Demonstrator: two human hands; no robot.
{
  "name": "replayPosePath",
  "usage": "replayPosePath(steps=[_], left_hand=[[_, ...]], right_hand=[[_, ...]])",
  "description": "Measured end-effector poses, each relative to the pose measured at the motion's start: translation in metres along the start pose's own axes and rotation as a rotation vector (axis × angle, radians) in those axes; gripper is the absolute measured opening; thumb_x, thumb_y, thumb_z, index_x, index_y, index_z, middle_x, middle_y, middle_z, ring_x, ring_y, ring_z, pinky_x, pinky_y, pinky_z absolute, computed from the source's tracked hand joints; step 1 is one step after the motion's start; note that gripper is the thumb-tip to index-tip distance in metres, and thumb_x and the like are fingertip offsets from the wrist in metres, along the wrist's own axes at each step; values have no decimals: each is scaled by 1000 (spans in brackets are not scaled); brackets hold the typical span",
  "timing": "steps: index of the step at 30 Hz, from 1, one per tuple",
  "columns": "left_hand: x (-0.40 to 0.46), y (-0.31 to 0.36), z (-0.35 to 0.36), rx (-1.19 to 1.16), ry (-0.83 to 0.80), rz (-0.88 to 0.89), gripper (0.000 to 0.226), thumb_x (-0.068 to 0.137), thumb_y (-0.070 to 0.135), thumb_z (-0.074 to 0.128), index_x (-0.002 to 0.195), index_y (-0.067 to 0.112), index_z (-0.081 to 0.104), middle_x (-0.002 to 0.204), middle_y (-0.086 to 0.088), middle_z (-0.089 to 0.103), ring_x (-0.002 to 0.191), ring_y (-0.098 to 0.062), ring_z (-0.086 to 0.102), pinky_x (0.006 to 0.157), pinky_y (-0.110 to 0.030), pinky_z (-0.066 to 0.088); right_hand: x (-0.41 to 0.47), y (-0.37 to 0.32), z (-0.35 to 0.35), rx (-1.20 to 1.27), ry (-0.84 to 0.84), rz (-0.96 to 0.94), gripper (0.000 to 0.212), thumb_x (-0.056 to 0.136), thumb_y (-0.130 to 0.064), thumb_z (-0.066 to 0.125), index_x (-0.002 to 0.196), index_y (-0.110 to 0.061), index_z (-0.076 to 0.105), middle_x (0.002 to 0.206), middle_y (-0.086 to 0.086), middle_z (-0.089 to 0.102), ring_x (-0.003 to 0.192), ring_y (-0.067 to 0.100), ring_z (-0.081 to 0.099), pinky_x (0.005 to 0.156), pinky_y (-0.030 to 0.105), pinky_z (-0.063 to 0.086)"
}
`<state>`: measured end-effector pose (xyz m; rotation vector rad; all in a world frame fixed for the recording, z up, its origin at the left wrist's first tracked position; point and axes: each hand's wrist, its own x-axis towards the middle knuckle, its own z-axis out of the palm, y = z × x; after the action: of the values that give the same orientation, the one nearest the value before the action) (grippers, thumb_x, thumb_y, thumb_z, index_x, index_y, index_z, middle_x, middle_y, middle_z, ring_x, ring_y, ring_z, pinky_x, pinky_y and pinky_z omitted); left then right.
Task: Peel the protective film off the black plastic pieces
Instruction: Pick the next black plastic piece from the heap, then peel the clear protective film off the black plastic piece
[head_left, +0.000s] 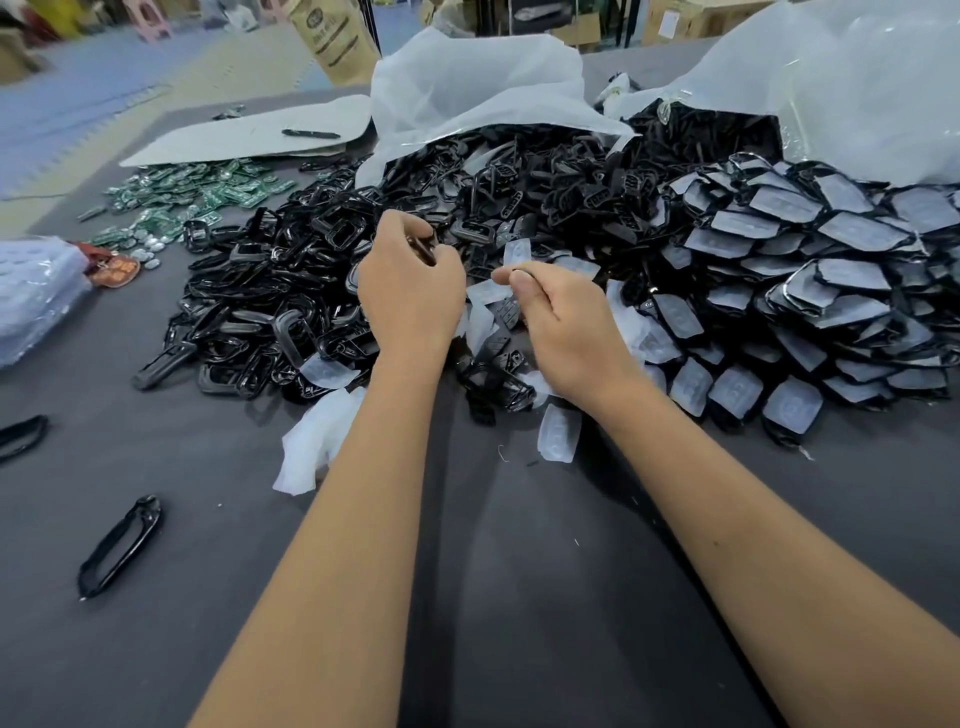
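Left hand (410, 283) curled around a small black plastic piece (425, 248), mostly hidden by the fingers; only a dark edge visible at the fingertips, so long axis and heading impossible to judge. Right hand (558, 322) just beside it at 3 o'clock, thumb and forefinger pinching a thin strip of protective film (517, 255), whitish and translucent, rising from the pinch toward 12 o'clock. Both hands held above the near edge of a big heap of bare black pieces (291, 291) spread over the grey desk (519, 597). At 3 o'clock from the hands, a second heap of film-covered pieces (810, 291), lying overlapped like scales, pale faces up, long axes mixed. Loose peeled films (306, 457) scattered at 6 o'clock under the wrists. At 8 o'clock, one long black frame (122, 545) alone on the desk, long axis running from 7 to 1 o'clock. At 10 o'clock, a scatter of green circuit boards (197, 197), and beyond them a pen (310, 134) on a grey sheet (249, 135). At 12 o'clock, open white plastic bags (483, 83). Behind those, a brown paper bag (332, 36) with dark printing, too blurred to read.
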<state>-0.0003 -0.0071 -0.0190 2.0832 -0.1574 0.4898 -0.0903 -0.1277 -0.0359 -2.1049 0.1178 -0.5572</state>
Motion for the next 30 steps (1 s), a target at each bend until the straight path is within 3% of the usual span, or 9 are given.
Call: replayPosePath(steps=[2, 6, 10, 15, 17, 20, 24, 27, 30], left_hand=[[-9, -2, -6, -129, 8, -6, 19, 92, 9, 55, 109, 16, 60, 75, 8, 58, 75, -12, 63, 81, -32, 51], [-29, -7, -16, -222, 51, 54, 26, 97, 5, 52, 120, 15, 55, 84, -2, 58, 76, -29, 73, 77, -49, 59], [-41, -8, -21, -323, 122, 117, 28, 97, -1, 54, 121, 13, 48, 81, -3, 55, 56, -2, 69, 55, -15, 53], [-45, -11, -18, -384, -63, -11, 25, 94, 3, 64, 110, 22, 62, 87, -5, 69, 69, -20, 74, 71, -37, 63], [-46, -13, -15, -404, -103, -42, 23, 92, 5, 68, 106, 23, 68, 84, -2, 71, 72, -18, 72, 77, -41, 62], [-45, -17, -14, -435, -133, -51, 20, 90, 10, 72, 101, 28, 72, 74, 6, 67, 69, -13, 63, 75, -42, 58], [-44, -16, -14, -552, -188, -120, 22, 94, 3, 68, 101, 24, 73, 87, -8, 74, 66, -22, 75, 66, -33, 61], [-46, -17, -11, -565, -230, -158, 27, 95, 0, 67, 104, 23, 77, 91, -2, 72, 65, -26, 77, 66, -31, 62], [-45, -19, -7, -546, -272, -187, 34, 95, -3, 62, 106, 24, 79, 86, 9, 70, 69, -24, 78, 72, -33, 64]], right_hand=[[-3, 3, -1, 281, -18, 82, 26, 108, -12, 54, 128, -7, 70, 70, -15, 62, 57, -1, 54, 59, 15, 43], [-9, 6, -3, 549, -21, 146, 18, 99, -7, 69, 115, -3, 63, 74, 9, 74, 52, 14, 53, 46, 19, 42], [-11, 11, -2, 627, 21, 166, 8, 97, -6, 71, 100, -2, 65, 80, 14, 76, 54, 18, 58, 44, 22, 42], [-10, 13, -1, 678, 20, 153, 16, 102, 1, 60, 115, -3, 67, 89, 17, 77, 59, 16, 60, 50, 24, 47], [-10, 14, -1, 648, 14, 144, 13, 102, -1, 59, 112, -4, 67, 90, 14, 78, 64, 18, 64, 53, 25, 49], [-10, 13, 0, 598, 35, 124, 7, 102, -5, 61, 107, -4, 65, 92, 10, 80, 74, 22, 71, 63, 30, 56], [-10, 12, 1, 561, 106, 41, 5, 96, 1, 68, 99, -3, 69, 97, 7, 80, 95, 17, 75, 85, 25, 58], [-8, 13, 0, 429, 180, 16, 9, 88, -6, 79, 92, -14, 78, 91, -2, 76, 85, 9, 68, 79, 22, 54], [-6, 14, -2, 500, 229, 26, 10, 88, -3, 80, 91, -13, 77, 82, -2, 75, 72, 11, 68, 68, 25, 54]])
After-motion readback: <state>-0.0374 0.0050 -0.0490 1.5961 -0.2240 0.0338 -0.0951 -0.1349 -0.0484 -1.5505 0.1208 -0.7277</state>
